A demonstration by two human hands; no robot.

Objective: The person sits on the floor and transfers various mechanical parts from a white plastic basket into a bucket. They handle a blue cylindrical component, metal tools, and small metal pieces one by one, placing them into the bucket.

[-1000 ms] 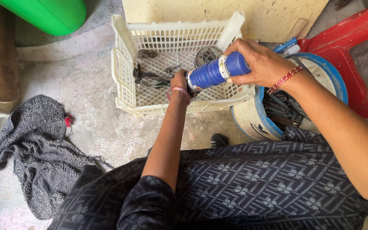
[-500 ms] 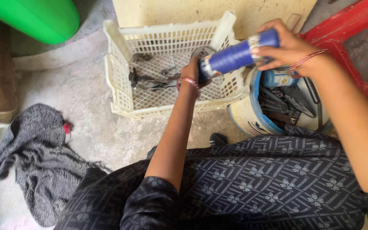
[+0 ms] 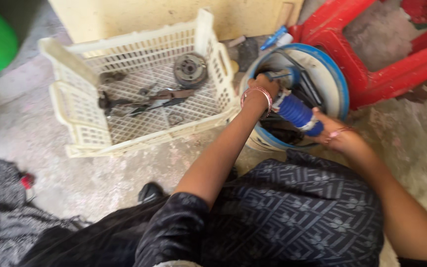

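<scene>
Nearest the camera, low in the frame, lies a dark patterned cloth lap (image 3: 297, 207), with a grey knitted rag (image 3: 1, 217) at lower left on rough concrete. Just beyond, right of centre, the right hand (image 3: 339, 138) is wrapped around the lower end of a ribbed blue cylindrical tool (image 3: 300, 113), and the left hand (image 3: 263, 89) is closed on its metal head; a second ago the tool was held over the basket, and now it sits tilted over the blue-rimmed round bucket (image 3: 339, 79) of dark parts. Farther off, upper left, the cream plastic lattice basket (image 3: 139, 84) holds greasy metal pieces and a round disc (image 3: 190, 70); a glossy red plastic stool (image 3: 371, 49) stands at upper right.
</scene>
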